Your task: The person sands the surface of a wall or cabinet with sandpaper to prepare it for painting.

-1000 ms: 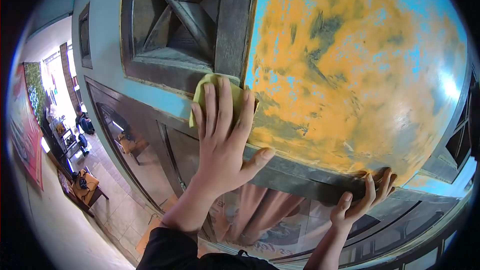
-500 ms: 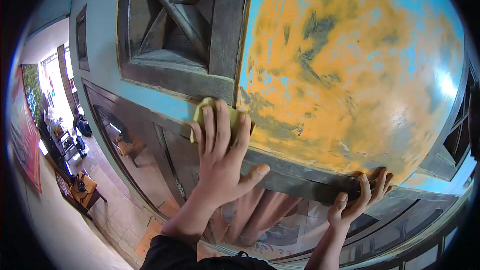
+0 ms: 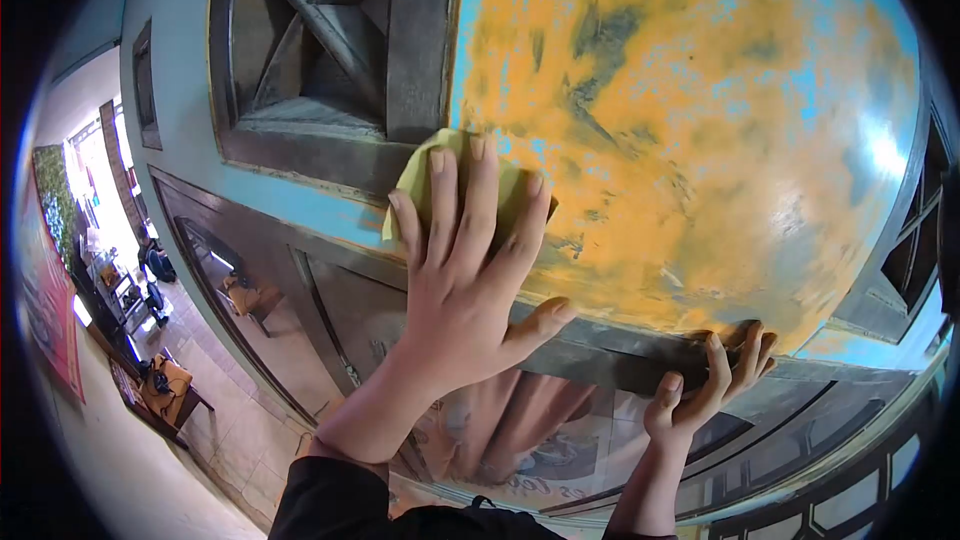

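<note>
My left hand (image 3: pixel 460 280) presses a yellow-green sheet (image 3: pixel 423 183) flat against the wall, with its fingers spread over it. The sheet lies at the lower left corner of the orange and blue patchy panel (image 3: pixel 680 160), beside the dark wooden frame (image 3: pixel 310 155). My right hand (image 3: pixel 705 395) rests its curled fingertips on the dark wooden ledge (image 3: pixel 620 355) below the panel, with the fingers apart and nothing seen in them.
Above left is a wooden vent with crossed slats (image 3: pixel 320 35). Glass panes with a reddish curtain (image 3: pixel 520 420) sit under the ledge. A tiled floor (image 3: pixel 235 410) with a chair (image 3: pixel 165 390) shows at the left, along with a red banner (image 3: pixel 45 310).
My left hand has moved up and slightly right with the sheet, onto the panel's lower left corner. My right hand stays on the ledge. The view has shifted slightly.
</note>
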The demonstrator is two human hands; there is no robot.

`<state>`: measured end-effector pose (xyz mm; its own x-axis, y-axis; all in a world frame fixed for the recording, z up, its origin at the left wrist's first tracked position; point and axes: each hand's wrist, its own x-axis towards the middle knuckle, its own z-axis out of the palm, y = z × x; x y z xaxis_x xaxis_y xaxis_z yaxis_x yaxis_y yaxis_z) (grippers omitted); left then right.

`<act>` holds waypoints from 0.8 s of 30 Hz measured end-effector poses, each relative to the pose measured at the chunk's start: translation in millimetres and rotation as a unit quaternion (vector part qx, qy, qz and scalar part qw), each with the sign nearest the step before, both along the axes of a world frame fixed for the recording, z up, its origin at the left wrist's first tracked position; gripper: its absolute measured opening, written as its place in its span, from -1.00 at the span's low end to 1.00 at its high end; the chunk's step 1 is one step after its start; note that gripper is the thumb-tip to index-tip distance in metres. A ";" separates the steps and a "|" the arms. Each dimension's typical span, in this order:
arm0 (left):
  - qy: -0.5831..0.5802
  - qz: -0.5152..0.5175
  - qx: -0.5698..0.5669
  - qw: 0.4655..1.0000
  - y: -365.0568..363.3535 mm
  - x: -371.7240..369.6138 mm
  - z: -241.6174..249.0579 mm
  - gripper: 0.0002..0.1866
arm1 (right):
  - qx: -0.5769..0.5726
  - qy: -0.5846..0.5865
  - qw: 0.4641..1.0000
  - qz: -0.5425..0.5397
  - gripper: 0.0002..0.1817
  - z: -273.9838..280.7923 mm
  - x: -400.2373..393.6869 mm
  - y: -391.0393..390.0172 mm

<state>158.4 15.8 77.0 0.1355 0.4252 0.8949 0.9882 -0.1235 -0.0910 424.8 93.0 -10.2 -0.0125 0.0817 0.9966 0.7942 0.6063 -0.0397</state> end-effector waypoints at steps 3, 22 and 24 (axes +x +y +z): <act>0.001 0.011 0.002 1.000 2.7 5.3 -10.2 -0.04 | 0.003 -0.001 1.000 -0.001 -0.51 -3.5 1.3 1.8; 0.004 0.024 0.012 1.000 2.5 3.5 0.3 -0.04 | -0.012 -0.019 1.000 -0.016 -0.44 -4.5 0.8 -3.2; 0.003 0.014 -0.002 1.000 1.5 12.1 -25.3 -0.04 | -0.016 -0.020 1.000 -0.013 -0.45 -4.9 0.9 -4.2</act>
